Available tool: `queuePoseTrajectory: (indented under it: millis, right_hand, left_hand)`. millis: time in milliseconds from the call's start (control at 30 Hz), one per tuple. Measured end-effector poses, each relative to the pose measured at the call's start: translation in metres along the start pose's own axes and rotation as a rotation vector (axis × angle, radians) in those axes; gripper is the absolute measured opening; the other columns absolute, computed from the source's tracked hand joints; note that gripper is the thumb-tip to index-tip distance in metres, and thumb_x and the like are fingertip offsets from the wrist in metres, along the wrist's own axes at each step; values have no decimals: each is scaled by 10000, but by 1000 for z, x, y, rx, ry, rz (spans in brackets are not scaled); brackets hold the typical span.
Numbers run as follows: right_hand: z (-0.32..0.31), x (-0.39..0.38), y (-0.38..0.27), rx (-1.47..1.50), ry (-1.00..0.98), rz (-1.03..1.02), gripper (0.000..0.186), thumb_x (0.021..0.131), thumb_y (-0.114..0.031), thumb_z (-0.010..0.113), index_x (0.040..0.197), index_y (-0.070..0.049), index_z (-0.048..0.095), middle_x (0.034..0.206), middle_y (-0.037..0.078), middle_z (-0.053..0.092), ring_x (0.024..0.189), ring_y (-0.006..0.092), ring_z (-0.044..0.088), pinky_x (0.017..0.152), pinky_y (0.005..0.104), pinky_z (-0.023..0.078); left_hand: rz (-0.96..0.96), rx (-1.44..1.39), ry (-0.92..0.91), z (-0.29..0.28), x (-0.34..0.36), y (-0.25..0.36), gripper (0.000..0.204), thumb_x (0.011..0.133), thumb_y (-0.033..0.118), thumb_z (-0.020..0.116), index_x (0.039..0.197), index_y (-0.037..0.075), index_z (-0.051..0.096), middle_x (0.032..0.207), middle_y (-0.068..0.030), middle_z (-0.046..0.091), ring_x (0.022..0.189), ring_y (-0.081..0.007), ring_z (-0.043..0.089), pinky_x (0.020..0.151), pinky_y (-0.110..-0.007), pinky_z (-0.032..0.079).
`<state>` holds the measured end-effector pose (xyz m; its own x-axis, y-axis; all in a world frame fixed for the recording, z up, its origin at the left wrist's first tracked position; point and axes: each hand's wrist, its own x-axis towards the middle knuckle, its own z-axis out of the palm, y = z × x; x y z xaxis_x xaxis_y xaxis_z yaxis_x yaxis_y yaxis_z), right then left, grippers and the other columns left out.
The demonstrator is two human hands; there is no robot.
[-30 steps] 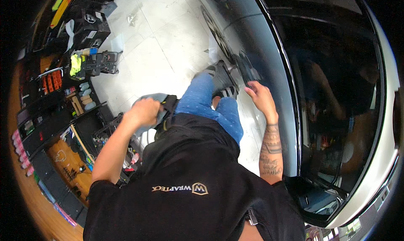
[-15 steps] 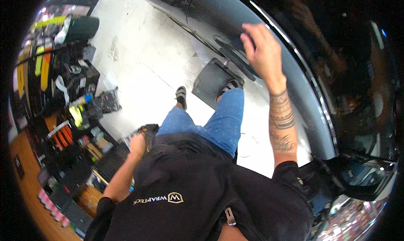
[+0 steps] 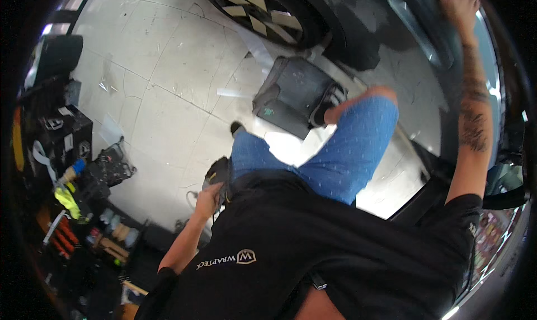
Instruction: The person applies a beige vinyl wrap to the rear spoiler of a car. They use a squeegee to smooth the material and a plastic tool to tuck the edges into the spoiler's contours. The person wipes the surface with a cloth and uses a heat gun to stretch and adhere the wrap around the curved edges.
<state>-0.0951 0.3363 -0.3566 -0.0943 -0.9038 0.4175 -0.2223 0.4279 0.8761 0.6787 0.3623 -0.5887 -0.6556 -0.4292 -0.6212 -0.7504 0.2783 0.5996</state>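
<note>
Head view: the left hand (image 3: 210, 200) curls at a black fabric waist pouch (image 3: 218, 174), its grip unclear; the right hand (image 3: 460, 6), fingers spread, reaches the glossy dark-grey car body (image 3: 369, 18); a black plastic step platform (image 3: 291, 88) abuts the walking space near the cream-spoked wheel (image 3: 263, 12); pale tiled floor (image 3: 173, 90) lies open leftward.

Left hand (image 3: 208, 200): at the dark pouch (image 3: 217, 172) by the waist, fingers partly hidden
Right hand (image 3: 460, 6): raised to the grey car (image 3: 403, 90), fingers bent; contact hard to tell
Step platform (image 3: 299, 90): dark, on pale floor tiles (image 3: 168, 90), right foot (image 3: 330, 104) on top
Wheel (image 3: 258, 27): beyond the platform, light spokes
Left side: bright yellow item (image 3: 67, 201) among tools
</note>
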Motion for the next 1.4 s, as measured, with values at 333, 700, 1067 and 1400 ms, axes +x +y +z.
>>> queuePoseTrajectory:
  millis: [333, 700, 1067, 1400]
  right_hand:
    - [28, 12, -14, 626, -243, 226, 896, 891, -713, 383, 1497, -77, 207, 1543, 245, 168, 1429, 480, 84, 1099, 633, 184]
    - [49, 15, 20, 638, -457, 295, 944, 860, -767, 354, 1532, -148, 117, 1589, 185, 58, 1454, 435, 2, 1104, 649, 138]
    - [59, 9, 31, 623, -487, 308, 947, 857, -773, 348, 1537, -161, 106, 1599, 161, 31, 1461, 412, -33, 1109, 646, 120]
    - [35, 11, 14, 576, -409, 272, 851, 921, -641, 417, 1528, -115, 137, 1586, 187, 93, 1453, 433, 49, 1095, 652, 167]
  left_hand:
    - [114, -188, 504, 37, -38, -39, 18, 785, 21, 609, 770, 14, 603, 861, -185, 650, 866, -381, 628, 759, -452, 501]
    - [-510, 97, 555, 28, -30, -2, 686, 594, -1, 770, 1219, 96, 505, 1093, -130, 499, 1043, -344, 479, 883, -485, 393]
    - [-415, -70, 581, 20, -60, -8, 734, 605, -48, 771, 1272, 79, 491, 1128, -170, 474, 1082, -368, 465, 936, -434, 417]
    - [-270, -128, 283, -120, -49, -28, 1071, 583, 70, 848, 1492, 158, 289, 1387, -214, 376, 1297, -412, 343, 1084, -455, 341]
